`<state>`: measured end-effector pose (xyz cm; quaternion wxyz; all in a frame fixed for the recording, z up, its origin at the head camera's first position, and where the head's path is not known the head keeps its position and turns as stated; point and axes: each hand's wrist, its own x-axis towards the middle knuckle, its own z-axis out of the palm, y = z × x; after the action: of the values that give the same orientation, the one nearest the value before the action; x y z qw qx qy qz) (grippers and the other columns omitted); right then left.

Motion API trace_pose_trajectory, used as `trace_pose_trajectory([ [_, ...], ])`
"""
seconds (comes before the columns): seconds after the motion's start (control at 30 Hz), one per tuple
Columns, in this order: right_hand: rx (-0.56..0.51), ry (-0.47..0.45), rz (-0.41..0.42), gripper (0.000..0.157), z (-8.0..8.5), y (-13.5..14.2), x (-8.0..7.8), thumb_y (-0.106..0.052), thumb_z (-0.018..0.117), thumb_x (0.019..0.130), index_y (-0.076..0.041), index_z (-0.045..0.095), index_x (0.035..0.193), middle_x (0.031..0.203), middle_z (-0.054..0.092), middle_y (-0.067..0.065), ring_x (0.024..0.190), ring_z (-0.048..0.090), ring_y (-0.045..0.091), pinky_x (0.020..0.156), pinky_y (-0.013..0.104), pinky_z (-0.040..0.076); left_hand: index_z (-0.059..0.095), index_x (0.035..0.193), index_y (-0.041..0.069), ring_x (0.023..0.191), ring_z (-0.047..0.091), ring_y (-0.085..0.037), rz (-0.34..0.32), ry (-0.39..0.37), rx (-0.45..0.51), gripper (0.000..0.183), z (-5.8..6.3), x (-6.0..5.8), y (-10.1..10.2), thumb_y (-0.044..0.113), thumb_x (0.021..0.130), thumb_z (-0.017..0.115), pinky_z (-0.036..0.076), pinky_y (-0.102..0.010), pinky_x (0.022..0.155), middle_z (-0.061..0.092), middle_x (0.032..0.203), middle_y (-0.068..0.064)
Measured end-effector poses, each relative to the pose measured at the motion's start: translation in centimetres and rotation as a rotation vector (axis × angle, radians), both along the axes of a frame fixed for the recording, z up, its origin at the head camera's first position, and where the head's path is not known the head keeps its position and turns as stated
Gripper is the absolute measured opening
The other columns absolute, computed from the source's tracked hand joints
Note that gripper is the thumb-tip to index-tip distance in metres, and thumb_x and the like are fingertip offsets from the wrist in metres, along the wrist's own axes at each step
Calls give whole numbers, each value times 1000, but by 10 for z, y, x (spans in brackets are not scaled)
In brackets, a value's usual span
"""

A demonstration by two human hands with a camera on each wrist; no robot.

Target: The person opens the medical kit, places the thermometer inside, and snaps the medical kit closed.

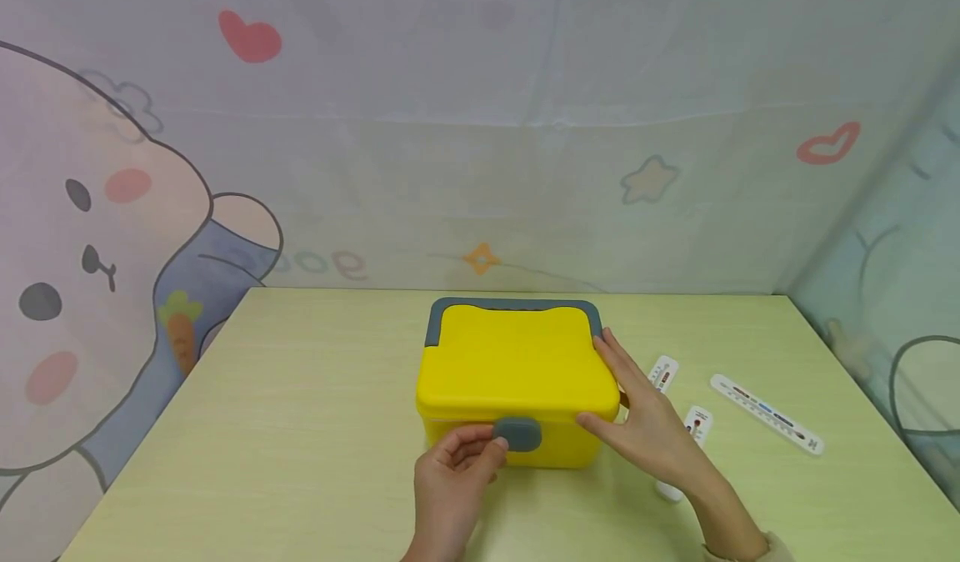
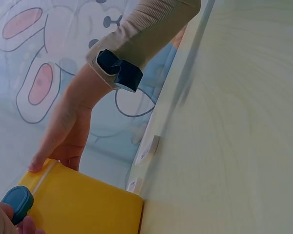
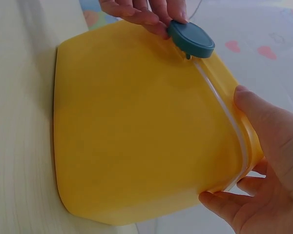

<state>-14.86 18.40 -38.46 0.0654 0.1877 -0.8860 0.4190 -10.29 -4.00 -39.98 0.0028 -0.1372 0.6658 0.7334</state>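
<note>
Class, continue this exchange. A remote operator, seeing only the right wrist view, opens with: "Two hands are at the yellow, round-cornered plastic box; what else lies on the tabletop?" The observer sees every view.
Observer: Three flat white strips printed with scales lie on the pale, wood-grained table, right of the box in the head view.
Operator: Are all three fully visible there?
Observer: No, only the rightmost; the right hand hides part of the other two.
Operator: Does the yellow lid carry a handle?
Observer: Yes, a curved grey handle runs along its far edge.
</note>
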Motion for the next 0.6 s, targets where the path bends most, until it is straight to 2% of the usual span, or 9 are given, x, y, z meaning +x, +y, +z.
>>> trace_pose_trajectory([
  [0.3, 0, -6, 4, 85, -1, 0, -1, -34, 69, 82, -20, 18, 148, 155, 7, 1, 138, 23, 31, 95, 42, 44, 69, 97, 6, 68, 65, -18, 16, 43, 1, 23, 5, -1, 0, 16, 76, 75, 57, -32, 69, 68, 80, -7],
  [0.6, -7, -13, 3, 85, 0, 0, 0, -34, 69, 82, -20, 17, 148, 155, 7, 0, 138, 22, 30, 96, 42, 43, 70, 96, 6, 69, 65, -17, 14, 70, -12, 21, 5, 0, -1, 12, 76, 74, 56, -28, 67, 68, 80, -7],
])
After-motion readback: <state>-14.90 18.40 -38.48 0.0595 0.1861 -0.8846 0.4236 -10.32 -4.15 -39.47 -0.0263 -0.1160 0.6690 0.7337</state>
